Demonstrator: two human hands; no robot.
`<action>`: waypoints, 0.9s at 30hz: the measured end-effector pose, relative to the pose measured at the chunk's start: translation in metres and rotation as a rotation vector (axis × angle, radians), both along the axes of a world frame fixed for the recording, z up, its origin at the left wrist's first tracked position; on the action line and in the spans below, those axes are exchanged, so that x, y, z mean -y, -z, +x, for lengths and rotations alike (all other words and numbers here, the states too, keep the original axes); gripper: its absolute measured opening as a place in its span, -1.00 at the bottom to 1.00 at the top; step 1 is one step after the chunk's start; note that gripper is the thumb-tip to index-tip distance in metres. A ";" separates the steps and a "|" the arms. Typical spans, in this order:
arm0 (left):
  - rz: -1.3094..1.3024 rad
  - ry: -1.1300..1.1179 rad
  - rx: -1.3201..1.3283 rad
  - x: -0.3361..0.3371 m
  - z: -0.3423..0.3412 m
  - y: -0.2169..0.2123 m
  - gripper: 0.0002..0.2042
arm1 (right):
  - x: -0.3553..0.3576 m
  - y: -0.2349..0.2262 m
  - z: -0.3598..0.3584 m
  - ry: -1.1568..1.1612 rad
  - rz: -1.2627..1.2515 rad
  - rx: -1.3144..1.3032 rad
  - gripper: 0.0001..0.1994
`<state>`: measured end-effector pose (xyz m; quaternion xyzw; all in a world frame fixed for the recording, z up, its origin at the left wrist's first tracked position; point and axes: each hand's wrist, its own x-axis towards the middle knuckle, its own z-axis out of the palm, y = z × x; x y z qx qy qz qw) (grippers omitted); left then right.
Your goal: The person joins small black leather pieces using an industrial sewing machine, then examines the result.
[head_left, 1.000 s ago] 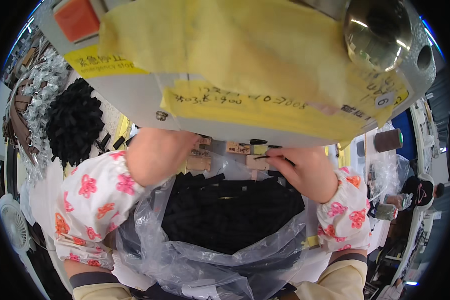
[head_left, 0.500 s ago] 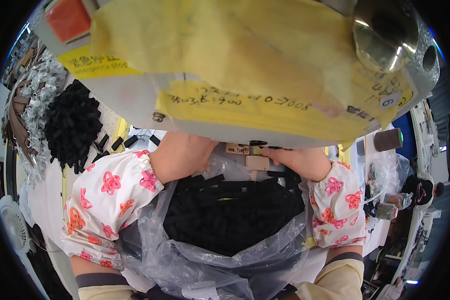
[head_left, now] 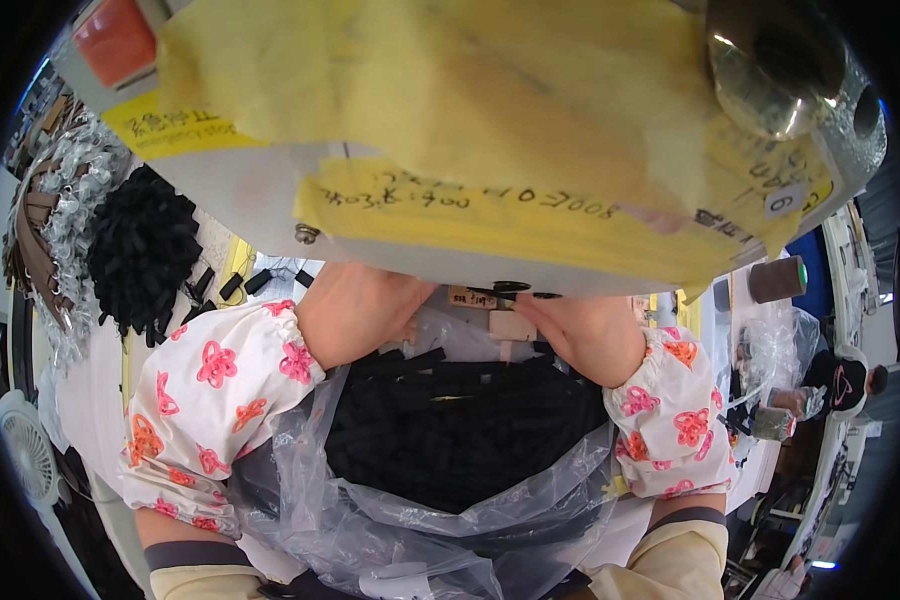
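Observation:
My left hand [head_left: 360, 312] reaches under the front of a large machine head [head_left: 470, 255]. Its fingertips are hidden behind the machine's edge and the back of the hand. From the other side my right hand [head_left: 592, 335] comes in, thumb and fingers pinched together on a small black strip [head_left: 492, 294]. Beside these fingertips sit a small wooden-looking block [head_left: 512, 325] and a labelled plate [head_left: 466, 298]. Below both hands an open clear plastic bag [head_left: 370, 520] lies over my lap, filled with many short black fabric pieces [head_left: 460, 430].
A pile of black pieces [head_left: 145, 250] stands at left, with loose ones [head_left: 258, 281] near the machine. Beyond it lie plastic-wrapped brown strips [head_left: 45, 215]. A white fan [head_left: 30, 445] is at far left. At right are a brown thread spool [head_left: 776, 280] and another person [head_left: 842, 380].
My right hand has shifted left and inward, bringing a black strip toward the middle under the machine head. The left hand has hardly moved.

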<state>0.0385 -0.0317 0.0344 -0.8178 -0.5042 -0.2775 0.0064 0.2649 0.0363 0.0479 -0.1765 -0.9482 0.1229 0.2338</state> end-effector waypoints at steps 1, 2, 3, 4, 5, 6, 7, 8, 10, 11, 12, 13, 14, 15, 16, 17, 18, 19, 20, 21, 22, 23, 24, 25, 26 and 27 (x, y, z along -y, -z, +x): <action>0.041 0.015 -0.028 0.000 0.000 0.000 -0.69 | 0.000 0.000 0.002 0.001 0.000 0.000 -0.80; 0.041 0.016 -0.028 0.000 -0.001 0.001 -0.69 | -0.001 -0.001 0.003 -0.001 -0.003 0.037 -0.80; 0.007 0.007 -0.043 0.002 -0.002 0.001 -0.63 | -0.001 0.000 0.004 -0.005 -0.007 0.072 -0.79; -0.026 -0.002 -0.057 0.003 -0.003 0.002 -0.57 | -0.001 0.000 0.003 -0.006 -0.008 0.070 -0.79; -0.027 -0.003 -0.059 0.004 -0.004 0.003 -0.57 | -0.002 0.001 0.003 -0.006 -0.002 0.043 -0.80; -0.009 0.013 -0.058 0.004 -0.005 0.004 -0.54 | -0.002 0.000 0.003 -0.003 0.005 0.019 -0.81; 0.010 0.029 -0.058 0.004 -0.006 0.005 -0.51 | -0.003 0.000 0.003 -0.002 0.005 0.019 -0.81; 0.010 0.030 -0.058 0.005 -0.007 0.006 -0.51 | -0.003 0.000 0.002 0.011 -0.002 0.035 -0.83; -0.029 0.068 -0.031 0.006 -0.007 0.006 -0.53 | -0.003 -0.001 0.002 0.025 -0.006 0.051 -0.84; -0.027 0.069 -0.031 0.005 -0.007 0.007 -0.53 | -0.003 -0.002 0.002 0.041 0.007 0.028 -0.87; -0.018 0.100 0.021 0.004 -0.006 0.008 -0.56 | -0.003 -0.001 0.001 0.056 0.018 0.004 -0.90; -0.008 0.130 0.073 0.004 -0.006 0.008 -0.59 | -0.003 -0.001 0.002 0.057 0.017 0.004 -0.90; -0.009 0.131 0.073 0.004 -0.005 0.007 -0.59 | -0.004 0.000 0.004 0.054 0.002 0.036 -0.88; -0.112 0.111 0.136 0.005 -0.004 0.004 -0.67 | -0.004 0.001 0.005 0.051 -0.012 0.068 -0.87; -0.214 0.092 0.199 0.005 -0.003 0.002 -0.75 | -0.004 0.001 0.005 0.052 -0.011 0.068 -0.87; -0.214 0.093 0.199 0.004 -0.001 0.002 -0.75 | -0.003 0.001 0.005 0.051 0.006 0.048 -0.87; -0.145 0.094 0.214 0.003 0.000 0.003 -0.77 | -0.004 0.002 0.004 0.049 0.022 0.028 -0.88; -0.076 0.096 0.228 0.002 0.001 0.003 -0.78 | -0.004 0.004 0.004 0.049 0.021 0.027 -0.88; -0.077 0.095 0.227 0.002 0.002 0.003 -0.78 | -0.004 0.006 0.003 0.043 0.010 0.011 -0.88; -0.051 0.093 0.233 0.001 0.003 0.002 -0.78 | -0.004 0.006 0.003 0.037 -0.001 -0.004 -0.89; -0.026 0.090 0.238 0.001 0.003 0.002 -0.78 | -0.004 0.006 0.003 0.037 -0.001 -0.005 -0.89; -0.027 0.089 0.237 0.001 0.003 0.001 -0.78 | -0.005 0.006 0.002 0.032 -0.002 -0.010 -0.89; -0.007 0.112 0.207 0.001 0.003 0.001 -0.74 | -0.005 0.007 0.002 0.031 -0.002 -0.012 -0.89; 0.011 0.135 0.177 0.000 0.003 0.001 -0.71 | -0.005 0.007 0.002 0.034 -0.005 -0.010 -0.89; 0.008 0.138 0.180 -0.001 0.003 0.001 -0.71 | -0.005 0.007 0.002 0.060 -0.007 0.002 -0.88; -0.076 0.128 0.141 0.001 0.005 -0.002 -0.73 | -0.003 0.007 0.002 0.083 -0.004 0.009 -0.87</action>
